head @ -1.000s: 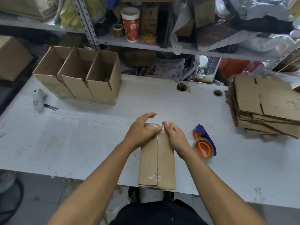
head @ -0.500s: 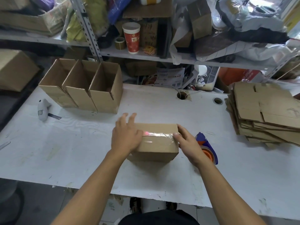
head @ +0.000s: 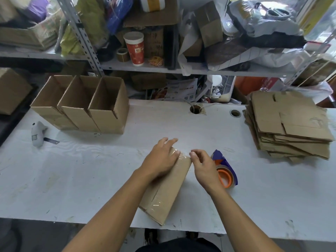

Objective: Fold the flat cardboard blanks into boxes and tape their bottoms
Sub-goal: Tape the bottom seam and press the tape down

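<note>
Box in hand: box [head: 164, 190] is laid bottom-up at the near edge of the desk [head: 91, 179], its long axis slanted away to the right, so that the taped seam faces up and can be pressed against a firm surface.
Tape: clear tape is seen along the centre seam and wrapped over both short ends; the bottom is judged closed, with only smoothing left.
Left hand: left hand [head: 161, 159] is laid palm-down on the far left part of the box, fingers straight and slightly spread, their tips passing beyond the far edge; the box is pressed, not gripped.
Right hand: right hand [head: 204, 165] is held at the far right corner, its fingers loosely curled with the tips at the tape end; whether the tape is pinched cannot be told.
Forearms: both are extended forward from the bottom of the view and converge on the far end of the box.
Tape dispenser: tape dispenser [head: 224, 170] is set just beside the right hand, within reach for the next seam.
Finished boxes: three finished boxes [head: 81, 106] are stood open-side up in a touching row at the far left, clear of the working area.
Flat blanks: stack of flat blanks [head: 289, 124] is kept at the far right, well apart from the box in hand.
</note>
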